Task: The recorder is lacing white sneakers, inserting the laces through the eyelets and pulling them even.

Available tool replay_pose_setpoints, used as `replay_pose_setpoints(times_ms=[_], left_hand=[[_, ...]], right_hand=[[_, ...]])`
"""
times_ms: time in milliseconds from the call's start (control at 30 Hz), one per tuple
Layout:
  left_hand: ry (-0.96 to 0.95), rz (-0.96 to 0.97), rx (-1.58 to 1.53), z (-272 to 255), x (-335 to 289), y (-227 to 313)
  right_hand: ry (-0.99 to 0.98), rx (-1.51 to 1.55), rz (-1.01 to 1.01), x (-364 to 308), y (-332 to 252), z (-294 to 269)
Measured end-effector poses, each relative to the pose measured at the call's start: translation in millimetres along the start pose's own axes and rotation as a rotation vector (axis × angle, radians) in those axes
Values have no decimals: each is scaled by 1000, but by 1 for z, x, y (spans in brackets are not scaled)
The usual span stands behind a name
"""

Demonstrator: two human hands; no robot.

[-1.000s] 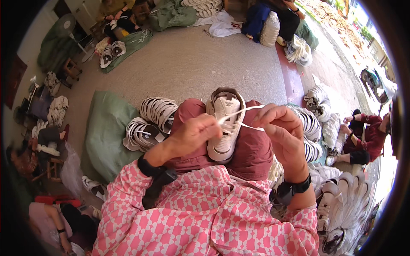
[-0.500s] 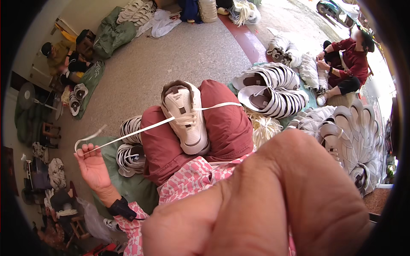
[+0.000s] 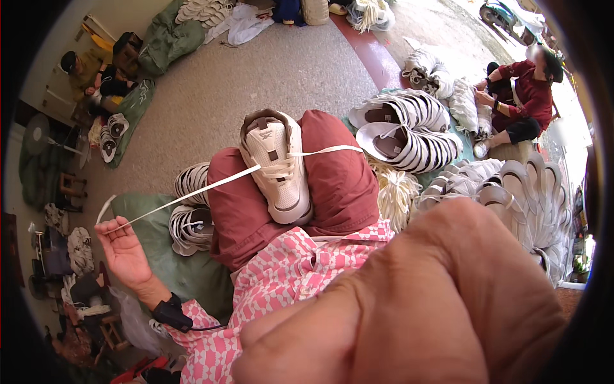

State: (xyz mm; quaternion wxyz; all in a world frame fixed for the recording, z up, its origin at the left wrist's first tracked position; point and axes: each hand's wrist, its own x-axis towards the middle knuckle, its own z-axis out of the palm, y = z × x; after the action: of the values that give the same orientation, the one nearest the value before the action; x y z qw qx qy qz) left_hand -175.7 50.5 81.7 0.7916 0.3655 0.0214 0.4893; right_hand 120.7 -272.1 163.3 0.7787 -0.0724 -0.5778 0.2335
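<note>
A white sneaker (image 3: 276, 168) rests upright between my knees, on my dark red trousers (image 3: 336, 185). A white flat shoelace (image 3: 192, 194) runs through its eyelets and stretches taut to the left. My left hand (image 3: 123, 251) is far out to the left, pinching the lace end between thumb and fingers. The lace's other strand (image 3: 332, 150) goes right across my knee. My right hand (image 3: 409, 307) is raised very close to the camera, a large blurred fist filling the lower right; what it holds is hidden.
Stacks of white sneakers (image 3: 409, 131) lie to the right and more fan out at far right (image 3: 531, 192). Small stacks (image 3: 188, 217) sit by my left knee on a green mat (image 3: 160, 256). A person in red (image 3: 521, 102) sits at upper right; another (image 3: 89, 70) at upper left.
Both hands were together at the sneaker's laces a second ago. They have pulled apart: the left hand drew the lace far left, the right rose up close to the camera.
</note>
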Motion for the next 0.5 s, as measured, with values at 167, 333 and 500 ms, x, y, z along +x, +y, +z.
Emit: replay_pose_setpoints(times_ms=[167,333,500], left_hand=[[-73,-16,-246,6,4,22],[-284,-2,-33,32,-8,29],[-112,-69,460,71,-7,-38]], right_hand=[[-27,-12,3,1,8,-4],[191,-690,706,-20,9,-34],[-154,-1617,666,-107,58,-117]])
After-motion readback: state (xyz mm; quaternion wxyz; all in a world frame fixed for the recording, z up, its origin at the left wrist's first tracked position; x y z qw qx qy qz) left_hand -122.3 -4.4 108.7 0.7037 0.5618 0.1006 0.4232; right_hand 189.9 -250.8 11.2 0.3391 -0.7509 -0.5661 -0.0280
